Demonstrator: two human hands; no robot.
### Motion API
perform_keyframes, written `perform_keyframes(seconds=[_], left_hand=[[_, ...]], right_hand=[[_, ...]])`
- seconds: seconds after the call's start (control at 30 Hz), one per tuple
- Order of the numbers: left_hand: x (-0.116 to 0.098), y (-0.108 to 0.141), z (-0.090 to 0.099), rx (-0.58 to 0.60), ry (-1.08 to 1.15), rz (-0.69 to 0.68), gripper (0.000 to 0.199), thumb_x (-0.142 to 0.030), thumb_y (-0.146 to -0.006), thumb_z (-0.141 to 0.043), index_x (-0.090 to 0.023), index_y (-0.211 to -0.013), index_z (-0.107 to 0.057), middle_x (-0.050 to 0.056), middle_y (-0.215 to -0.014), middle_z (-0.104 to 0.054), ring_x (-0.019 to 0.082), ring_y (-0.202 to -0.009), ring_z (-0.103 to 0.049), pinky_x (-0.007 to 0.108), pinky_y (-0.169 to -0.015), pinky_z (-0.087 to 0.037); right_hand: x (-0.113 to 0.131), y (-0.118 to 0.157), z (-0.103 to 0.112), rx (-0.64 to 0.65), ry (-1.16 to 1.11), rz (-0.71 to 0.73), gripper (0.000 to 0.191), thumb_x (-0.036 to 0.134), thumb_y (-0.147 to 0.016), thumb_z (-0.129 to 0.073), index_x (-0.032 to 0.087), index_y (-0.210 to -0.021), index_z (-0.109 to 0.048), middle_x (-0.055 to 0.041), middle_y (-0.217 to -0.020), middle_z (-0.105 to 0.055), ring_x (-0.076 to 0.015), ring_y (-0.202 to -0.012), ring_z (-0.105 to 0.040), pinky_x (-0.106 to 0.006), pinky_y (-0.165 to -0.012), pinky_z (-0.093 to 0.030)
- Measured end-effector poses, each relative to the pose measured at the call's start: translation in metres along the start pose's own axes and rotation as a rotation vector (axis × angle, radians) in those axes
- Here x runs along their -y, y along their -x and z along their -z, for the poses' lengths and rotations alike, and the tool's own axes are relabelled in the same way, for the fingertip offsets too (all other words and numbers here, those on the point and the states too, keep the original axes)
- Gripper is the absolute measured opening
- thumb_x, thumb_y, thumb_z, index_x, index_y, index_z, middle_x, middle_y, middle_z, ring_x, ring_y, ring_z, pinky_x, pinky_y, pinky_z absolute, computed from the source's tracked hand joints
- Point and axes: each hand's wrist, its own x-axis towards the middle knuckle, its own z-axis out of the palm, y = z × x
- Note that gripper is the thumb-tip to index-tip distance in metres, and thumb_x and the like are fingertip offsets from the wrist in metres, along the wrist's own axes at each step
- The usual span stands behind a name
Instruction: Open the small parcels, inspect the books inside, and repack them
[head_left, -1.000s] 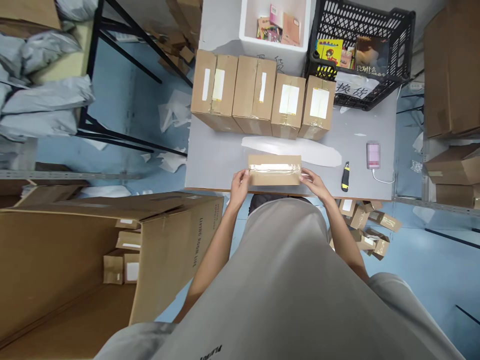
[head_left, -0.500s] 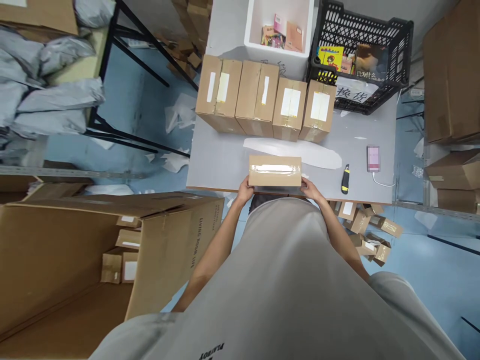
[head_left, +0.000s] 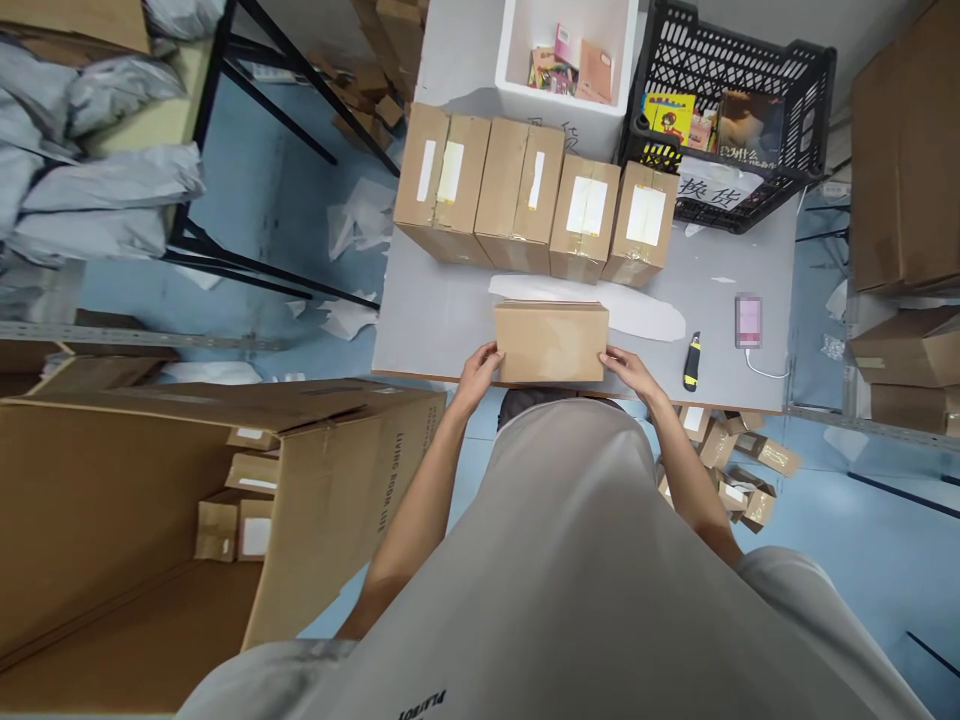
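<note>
A small brown cardboard box [head_left: 552, 342] is at the table's near edge, straight in front of me, with a plain face towards the camera. My left hand [head_left: 480, 372] grips its left end and my right hand [head_left: 627, 368] its right end, fingers pressed against the sides. Just behind the box lies a white paper sheet [head_left: 645, 312], partly covered by it. Farther back stand several taped boxes in a row, among them a tall one [head_left: 519, 180] with a white label. A black and yellow box cutter [head_left: 692, 362] rests to the right of my right hand.
A phone [head_left: 748, 322] on a cable lies at the table's right. Behind the row are a white bin [head_left: 517, 100] and a black crate [head_left: 814, 150], both holding books. A big open carton [head_left: 360, 480] stands at left; small boxes [head_left: 720, 445] lie on the floor at right.
The box has turned between my hands: its taped strip faced up before, and a broad plain side shows now. Both hands stay at its ends. The view has shifted slightly.
</note>
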Motion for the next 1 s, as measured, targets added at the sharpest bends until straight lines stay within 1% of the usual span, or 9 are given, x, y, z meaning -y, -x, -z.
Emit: perform_keyframes(seconds=[0.17, 0.3, 0.37, 0.43, 0.53, 0.63, 0.77, 0.9, 1.0], left_hand=[[0.005, -0.008, -0.015, -0.055, 0.013, 0.119, 0.048, -0.052, -0.093, -0.078, -0.020, -0.130, -0.081, 0.018, -0.148, -0.079, 0.037, -0.143, -0.071, 0.054, -0.121, -0.059], [0.011, -0.007, -0.019, -0.057, 0.035, 0.134, 0.055, -0.063, -0.100, -0.071, -0.019, -0.131, -0.079, 0.019, -0.144, -0.080, 0.035, -0.140, -0.074, 0.052, -0.120, -0.061], [0.014, -0.001, -0.018, -0.059, 0.036, 0.155, 0.059, -0.068, -0.103, -0.066, -0.019, -0.131, -0.079, 0.019, -0.141, -0.082, 0.034, -0.136, -0.076, 0.052, -0.120, -0.061], [0.016, 0.006, -0.018, -0.071, 0.028, 0.182, 0.059, -0.070, -0.105, -0.062, -0.018, -0.127, -0.081, 0.021, -0.138, -0.083, 0.036, -0.135, -0.077, 0.055, -0.120, -0.060], [0.020, 0.016, -0.019, -0.084, 0.013, 0.202, 0.059, -0.068, -0.107, -0.058, -0.017, -0.116, -0.083, 0.023, -0.134, -0.083, 0.040, -0.138, -0.076, 0.061, -0.121, -0.059], [0.020, 0.022, -0.019, -0.111, 0.015, 0.189, 0.062, -0.071, -0.108, -0.054, -0.017, -0.114, -0.084, 0.024, -0.135, -0.083, 0.041, -0.143, -0.074, 0.062, -0.123, -0.058], [0.008, 0.026, -0.010, -0.181, 0.052, 0.122, 0.075, -0.080, -0.110, -0.046, -0.016, -0.122, -0.084, 0.024, -0.141, -0.082, 0.040, -0.143, -0.074, 0.059, -0.122, -0.060], [-0.016, 0.028, 0.000, -0.154, 0.060, -0.038, 0.083, -0.085, -0.109, -0.044, -0.015, -0.130, -0.085, 0.022, -0.148, -0.080, 0.039, -0.146, -0.072, 0.057, -0.124, -0.059], [-0.031, 0.027, 0.003, -0.147, 0.052, -0.080, 0.082, -0.085, -0.108, -0.047, -0.016, -0.133, -0.085, 0.021, -0.147, -0.080, 0.039, -0.147, -0.071, 0.056, -0.124, -0.059]], right_hand=[[-0.010, -0.018, -0.006, -0.053, 0.007, -0.088, 0.083, 0.084, -0.083, -0.086, 0.023, -0.139, -0.084, -0.0133, -0.156, -0.079, -0.0392, -0.147, -0.071, -0.057, -0.128, -0.057], [-0.024, -0.021, -0.004, -0.125, 0.036, -0.148, 0.074, 0.082, -0.096, -0.073, 0.025, -0.144, -0.080, -0.0130, -0.156, -0.078, -0.0338, -0.144, -0.073, -0.054, -0.124, -0.060], [-0.030, -0.019, -0.003, -0.155, 0.074, -0.186, 0.067, 0.076, -0.103, -0.064, 0.025, -0.143, -0.080, -0.0135, -0.153, -0.080, -0.0327, -0.140, -0.075, -0.056, -0.122, -0.060], [-0.035, -0.016, -0.004, -0.160, 0.113, -0.211, 0.058, 0.067, -0.104, -0.062, 0.024, -0.138, -0.083, -0.0126, -0.147, -0.083, -0.0328, -0.137, -0.076, -0.058, -0.123, -0.059], [-0.037, -0.011, -0.009, -0.117, 0.130, -0.194, 0.043, 0.051, -0.098, -0.070, 0.026, -0.128, -0.088, -0.0075, -0.135, -0.088, -0.0327, -0.140, -0.075, -0.058, -0.130, -0.053], [-0.032, -0.004, -0.012, -0.061, 0.133, -0.120, 0.039, 0.044, -0.092, -0.075, 0.025, -0.122, -0.091, -0.0069, -0.131, -0.089, -0.0347, -0.144, -0.073, -0.058, -0.136, -0.046], [-0.018, 0.001, -0.006, -0.034, 0.126, -0.035, 0.047, 0.052, -0.090, -0.083, 0.023, -0.126, -0.091, -0.0111, -0.138, -0.087, -0.0373, -0.138, -0.077, -0.059, -0.133, -0.050], [0.001, 0.000, 0.003, -0.096, 0.117, 0.041, 0.068, 0.069, -0.085, -0.090, 0.024, -0.136, -0.089, -0.0136, -0.142, -0.085, -0.0368, -0.134, -0.078, -0.058, -0.127, -0.057], [0.014, -0.003, 0.004, -0.082, 0.137, 0.094, 0.071, 0.075, -0.088, -0.086, 0.025, -0.139, -0.088, -0.0126, -0.142, -0.085, -0.0359, -0.132, -0.079, -0.056, -0.125, -0.059]])
